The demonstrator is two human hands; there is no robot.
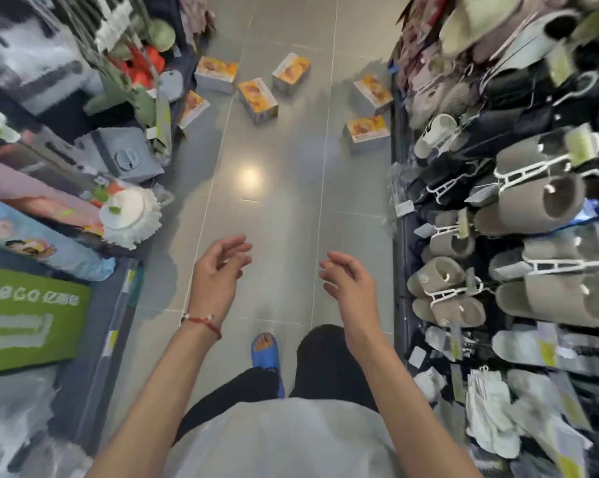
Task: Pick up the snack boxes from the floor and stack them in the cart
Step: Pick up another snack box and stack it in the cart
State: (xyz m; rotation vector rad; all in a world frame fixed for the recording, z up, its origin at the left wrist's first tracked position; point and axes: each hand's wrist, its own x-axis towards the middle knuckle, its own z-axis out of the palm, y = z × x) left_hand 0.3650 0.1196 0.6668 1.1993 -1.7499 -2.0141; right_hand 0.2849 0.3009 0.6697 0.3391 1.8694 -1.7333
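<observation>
Several orange-and-white snack boxes lie scattered on the grey tiled floor ahead. One box [257,100] lies in the middle, another box [291,72] behind it, and a third box [367,129] sits against the right shelf. More lie at the left and right edges of the aisle. My left hand [217,270] and my right hand [347,281] hover in front of me with loosely curled fingers, holding nothing, well short of the boxes. No cart is in view.
Shelves line both sides of the narrow aisle. Slippers on white hangers [532,201] fill the right rack. Mop heads [129,215], grey buckets [129,157] and packaged goods stick out on the left. My foot in a blue sandal [265,350] stands on the floor.
</observation>
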